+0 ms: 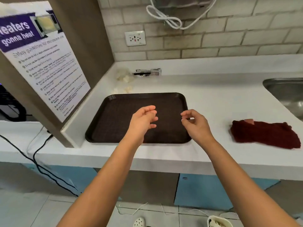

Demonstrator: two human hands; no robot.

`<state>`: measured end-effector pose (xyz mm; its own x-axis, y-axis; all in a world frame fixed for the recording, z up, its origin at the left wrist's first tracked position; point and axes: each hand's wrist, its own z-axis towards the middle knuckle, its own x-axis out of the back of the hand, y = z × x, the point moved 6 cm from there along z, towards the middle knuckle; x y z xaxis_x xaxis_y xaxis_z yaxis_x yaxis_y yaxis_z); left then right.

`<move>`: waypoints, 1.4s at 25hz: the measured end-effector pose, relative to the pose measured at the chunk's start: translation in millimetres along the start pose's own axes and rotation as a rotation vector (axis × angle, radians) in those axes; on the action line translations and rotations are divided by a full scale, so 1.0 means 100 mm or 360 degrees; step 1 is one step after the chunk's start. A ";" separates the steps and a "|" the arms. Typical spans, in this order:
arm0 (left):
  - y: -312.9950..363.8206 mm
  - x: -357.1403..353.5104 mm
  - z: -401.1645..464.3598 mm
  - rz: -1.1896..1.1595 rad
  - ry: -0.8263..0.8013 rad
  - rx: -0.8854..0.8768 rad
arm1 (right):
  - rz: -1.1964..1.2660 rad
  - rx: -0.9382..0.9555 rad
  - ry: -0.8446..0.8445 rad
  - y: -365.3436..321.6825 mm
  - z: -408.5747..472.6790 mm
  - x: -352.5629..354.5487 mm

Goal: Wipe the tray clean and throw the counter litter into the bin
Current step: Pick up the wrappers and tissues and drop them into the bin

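Tray: dark brown, textured, lying flat on the white worktop near its front edge, beside the partition that carries a microwave-safety poster. No marks or spills can be made out on its surface; whether it is wiped yet cannot be told.

Cloth: dark red, crumpled, on the worktop well to the right of the tray, untouched.

Litter: pale crumpled scraps and a flat wrapper in the back corner, more scraps just behind the tray. All of it remains on the worktop.

Bin: pale, on the floor at bottom right, holding light-coloured waste.

Left hand: above the tray, fingers loosely curled, holding nothing.

Right hand: above the tray's right edge, fingers loosely curled, holding nothing.

Status: judged early; clearing the litter is left, probably the wiping too.
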<state>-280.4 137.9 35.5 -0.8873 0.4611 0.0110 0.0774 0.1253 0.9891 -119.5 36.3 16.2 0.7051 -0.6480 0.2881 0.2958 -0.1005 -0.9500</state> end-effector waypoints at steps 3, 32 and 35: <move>0.07 0.58 0.47 0.0047 0.0117 0.0008 | -0.0051 -0.0002 -0.0049 -0.16 0.34 -0.54; -0.39 1.43 3.83 0.1765 -0.0098 0.0541 | -0.0616 -0.0025 -0.0111 0.12 3.02 -1.47; -0.40 1.32 3.88 0.1962 0.0003 0.0598 | -0.0698 -0.0020 -0.0147 0.21 3.22 -1.61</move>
<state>-224.2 534.6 -59.5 -0.1394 0.4474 0.8834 0.9642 -0.1417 0.2239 -19.6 381.9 -11.2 0.5696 -0.4721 0.6728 0.5722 -0.3599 -0.7369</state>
